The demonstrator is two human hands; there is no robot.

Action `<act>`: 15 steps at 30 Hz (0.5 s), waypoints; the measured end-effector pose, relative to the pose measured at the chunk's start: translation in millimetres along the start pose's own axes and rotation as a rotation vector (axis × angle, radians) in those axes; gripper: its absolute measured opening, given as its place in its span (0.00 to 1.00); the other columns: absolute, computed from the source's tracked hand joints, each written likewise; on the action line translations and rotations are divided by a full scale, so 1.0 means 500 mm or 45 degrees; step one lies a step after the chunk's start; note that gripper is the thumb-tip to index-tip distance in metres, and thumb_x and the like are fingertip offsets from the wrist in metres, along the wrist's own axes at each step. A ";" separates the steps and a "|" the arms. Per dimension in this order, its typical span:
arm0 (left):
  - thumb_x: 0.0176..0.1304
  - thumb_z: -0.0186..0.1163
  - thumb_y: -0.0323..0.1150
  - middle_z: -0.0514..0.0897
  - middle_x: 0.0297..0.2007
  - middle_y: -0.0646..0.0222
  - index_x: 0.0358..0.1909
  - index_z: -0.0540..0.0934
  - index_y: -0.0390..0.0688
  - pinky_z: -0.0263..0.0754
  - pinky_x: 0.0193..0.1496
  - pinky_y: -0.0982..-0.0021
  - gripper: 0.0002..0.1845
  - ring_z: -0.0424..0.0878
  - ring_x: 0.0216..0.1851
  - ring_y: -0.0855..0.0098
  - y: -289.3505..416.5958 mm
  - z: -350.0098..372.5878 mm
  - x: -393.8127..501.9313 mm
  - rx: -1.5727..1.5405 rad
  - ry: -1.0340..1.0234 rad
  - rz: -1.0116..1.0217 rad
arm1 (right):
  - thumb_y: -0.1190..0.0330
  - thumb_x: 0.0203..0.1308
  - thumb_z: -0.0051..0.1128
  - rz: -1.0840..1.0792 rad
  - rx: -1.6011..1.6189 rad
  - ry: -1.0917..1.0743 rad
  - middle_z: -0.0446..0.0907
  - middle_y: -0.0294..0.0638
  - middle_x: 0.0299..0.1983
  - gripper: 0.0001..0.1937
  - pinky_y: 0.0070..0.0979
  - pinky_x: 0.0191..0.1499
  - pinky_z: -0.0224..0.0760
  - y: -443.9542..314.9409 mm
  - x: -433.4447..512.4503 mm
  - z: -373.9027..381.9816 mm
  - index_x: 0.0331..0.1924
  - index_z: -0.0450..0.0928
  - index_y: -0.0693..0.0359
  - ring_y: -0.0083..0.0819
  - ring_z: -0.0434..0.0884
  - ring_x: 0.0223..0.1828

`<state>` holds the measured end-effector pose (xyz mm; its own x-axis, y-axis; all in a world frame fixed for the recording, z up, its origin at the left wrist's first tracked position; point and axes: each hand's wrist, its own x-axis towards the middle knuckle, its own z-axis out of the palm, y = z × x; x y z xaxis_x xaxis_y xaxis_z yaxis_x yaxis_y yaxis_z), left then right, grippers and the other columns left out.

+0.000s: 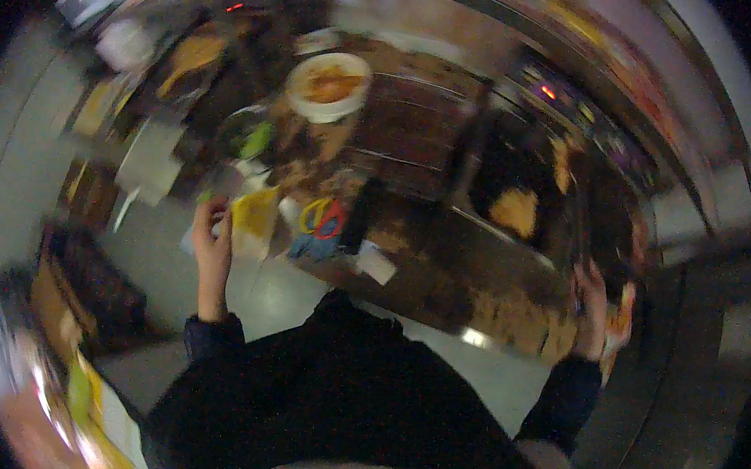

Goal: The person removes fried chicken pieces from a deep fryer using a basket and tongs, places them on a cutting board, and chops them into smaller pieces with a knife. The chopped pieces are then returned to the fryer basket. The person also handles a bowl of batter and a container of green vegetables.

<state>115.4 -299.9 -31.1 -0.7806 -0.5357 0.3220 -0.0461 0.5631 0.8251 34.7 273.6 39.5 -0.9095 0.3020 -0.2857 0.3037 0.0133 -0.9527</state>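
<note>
My left hand [213,240] is raised at centre left, fingers curled, beside a yellow packet or cloth [255,212]. Blur hides whether its fingers grip the small pale thing at their tips. My right hand [588,307] is at the right, closed on the handle of a long dark utensil [578,219] that reaches up along a dark cooking surface. A golden-brown piece of food [515,211] lies on that surface. Between my hands are scissors or tongs with yellow and red loop handles [323,218], over a blue cloth-like thing [314,245].
A white bowl of orange food [329,87] stands at the back, left of a dark ribbed surface [411,130]. A bright green item [256,140] lies in front of the bowl. A pale board or sheet [151,158] is at the left. Red indicator lights [549,92] glow behind the cooking surface.
</note>
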 end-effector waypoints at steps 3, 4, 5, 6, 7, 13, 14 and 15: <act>0.58 0.55 0.25 0.78 0.40 0.64 0.43 0.75 0.40 0.72 0.39 0.70 0.10 0.78 0.40 0.68 0.035 -0.081 -0.055 0.152 0.114 -0.082 | 0.65 0.58 0.56 -0.108 -0.291 -0.342 0.73 0.27 0.24 0.16 0.13 0.19 0.57 0.035 0.014 -0.021 0.50 0.71 0.58 0.13 0.66 0.19; 0.57 0.56 0.25 0.78 0.40 0.63 0.42 0.75 0.41 0.72 0.39 0.70 0.10 0.78 0.39 0.67 0.045 -0.107 -0.075 0.191 0.145 -0.052 | 0.65 0.58 0.56 -0.106 -0.338 -0.398 0.73 0.27 0.24 0.17 0.13 0.20 0.57 0.042 0.010 -0.001 0.50 0.71 0.58 0.13 0.66 0.19; 0.56 0.56 0.24 0.77 0.39 0.63 0.42 0.75 0.41 0.72 0.38 0.70 0.11 0.78 0.39 0.66 0.046 -0.130 -0.091 0.220 0.171 -0.015 | 0.65 0.58 0.56 -0.102 -0.368 -0.420 0.73 0.27 0.24 0.17 0.14 0.20 0.57 0.051 0.003 0.017 0.51 0.70 0.58 0.13 0.67 0.19; 0.56 0.56 0.24 0.77 0.39 0.63 0.42 0.75 0.41 0.72 0.38 0.70 0.11 0.78 0.38 0.66 0.035 -0.167 -0.115 0.242 0.235 -0.055 | 0.65 0.58 0.56 -0.094 -0.398 -0.459 0.73 0.28 0.24 0.18 0.14 0.21 0.58 0.056 0.001 0.048 0.51 0.70 0.58 0.13 0.67 0.19; 0.56 0.56 0.24 0.77 0.38 0.62 0.42 0.75 0.41 0.72 0.38 0.70 0.11 0.77 0.38 0.65 0.015 -0.194 -0.134 0.250 0.279 -0.084 | 0.65 0.58 0.56 -0.095 -0.421 -0.476 0.73 0.28 0.25 0.18 0.14 0.21 0.58 0.062 -0.007 0.076 0.52 0.70 0.58 0.13 0.67 0.20; 0.54 0.57 0.24 0.75 0.36 0.61 0.39 0.75 0.40 0.71 0.38 0.70 0.10 0.77 0.36 0.65 -0.127 -0.351 -0.192 0.291 0.418 -0.225 | 0.64 0.58 0.56 -0.172 -0.494 -0.457 0.74 0.29 0.26 0.21 0.15 0.24 0.59 0.054 -0.090 0.290 0.55 0.67 0.57 0.14 0.68 0.22; 0.54 0.57 0.24 0.75 0.35 0.61 0.39 0.75 0.40 0.71 0.38 0.70 0.10 0.77 0.36 0.65 -0.151 -0.374 -0.201 0.289 0.435 -0.241 | 0.64 0.58 0.56 -0.180 -0.504 -0.449 0.75 0.29 0.27 0.21 0.15 0.24 0.59 0.051 -0.107 0.327 0.55 0.67 0.57 0.14 0.68 0.22; 0.54 0.57 0.24 0.75 0.35 0.61 0.39 0.75 0.40 0.71 0.38 0.69 0.10 0.77 0.36 0.64 -0.177 -0.400 -0.200 0.306 0.456 -0.261 | 0.64 0.59 0.56 -0.204 -0.498 -0.423 0.75 0.29 0.27 0.22 0.15 0.24 0.60 0.045 -0.126 0.362 0.56 0.66 0.57 0.14 0.68 0.22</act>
<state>322.1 -422.2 -43.6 -0.4786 -0.8102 0.3385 -0.3522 0.5303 0.7712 47.7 82.4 17.4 -0.9747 -0.0498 -0.2179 0.1793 0.4079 -0.8953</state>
